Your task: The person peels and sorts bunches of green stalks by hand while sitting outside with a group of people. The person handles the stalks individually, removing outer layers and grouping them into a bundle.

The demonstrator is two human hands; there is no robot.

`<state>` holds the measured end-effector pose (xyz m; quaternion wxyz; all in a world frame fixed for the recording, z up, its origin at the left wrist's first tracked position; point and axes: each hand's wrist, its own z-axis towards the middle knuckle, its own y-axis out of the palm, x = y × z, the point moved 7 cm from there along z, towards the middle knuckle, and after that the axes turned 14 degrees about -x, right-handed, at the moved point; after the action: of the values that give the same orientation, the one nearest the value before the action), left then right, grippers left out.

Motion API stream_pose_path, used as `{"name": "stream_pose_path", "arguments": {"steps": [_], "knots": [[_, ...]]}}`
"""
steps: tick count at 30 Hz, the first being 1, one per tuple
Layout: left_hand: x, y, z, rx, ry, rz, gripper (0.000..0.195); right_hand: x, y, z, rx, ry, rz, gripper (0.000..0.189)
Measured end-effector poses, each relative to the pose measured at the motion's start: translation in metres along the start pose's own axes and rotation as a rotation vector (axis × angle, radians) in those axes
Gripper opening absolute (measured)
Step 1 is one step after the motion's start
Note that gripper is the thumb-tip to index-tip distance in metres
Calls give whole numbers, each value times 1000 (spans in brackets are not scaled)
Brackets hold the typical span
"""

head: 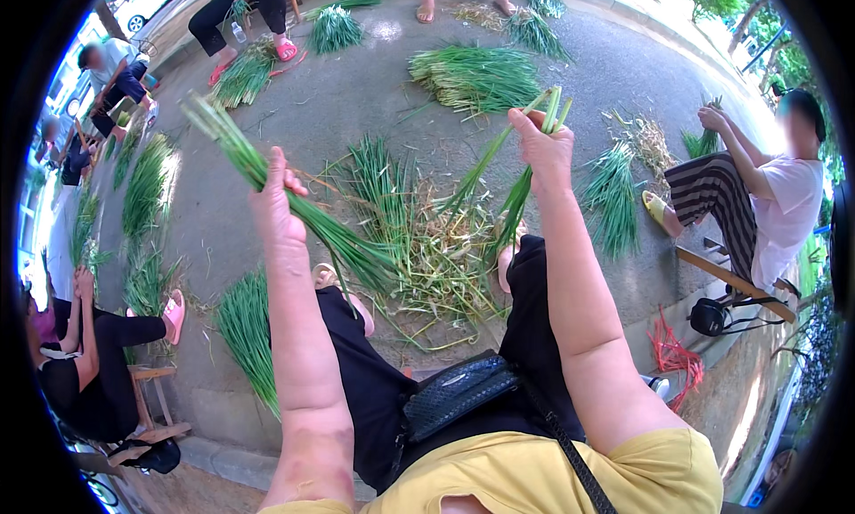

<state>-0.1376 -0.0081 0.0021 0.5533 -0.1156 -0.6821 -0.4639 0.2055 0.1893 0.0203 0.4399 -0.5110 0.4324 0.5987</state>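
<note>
In my left hand [279, 200] is a thick bunch of long green stalks [334, 232], probably garlic chives; its pale ends point up and away to the left, and the leafy tips hang over the ground. A few stalks [550, 113] are pinched in my right hand [544, 143], pale ends upward and green blades drooping below. Between my feet lies a heap of yellowed trimmings [444, 253]. Loose green stalks [381, 186] rest on the heap's far left side. Beside my left leg is a neat green pile [247, 333].
A large pile of stalks [477, 78] lies ahead on the pavement [347, 113]. Another bundle [611, 196] is to the right, near a seated person in striped trousers [711, 186]. Red ties [674, 360] and a black bag [708, 315] sit at right. Other people work at left.
</note>
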Motion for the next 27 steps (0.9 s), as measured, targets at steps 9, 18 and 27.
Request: {"name": "stream_pose_path", "arguments": {"steps": [9, 18, 27], "knots": [[-17, 39, -15, -229, -263, 370, 24, 5, 18, -5, -83, 80, 2, 19], [-75, 99, -46, -524, -395, 432, 24, 17, 62, -23, -316, 207, 123, 26], [-88, 100, -49, -596, -488, 184, 16, 26, 84, -33, -534, 317, 242, 19]]}}
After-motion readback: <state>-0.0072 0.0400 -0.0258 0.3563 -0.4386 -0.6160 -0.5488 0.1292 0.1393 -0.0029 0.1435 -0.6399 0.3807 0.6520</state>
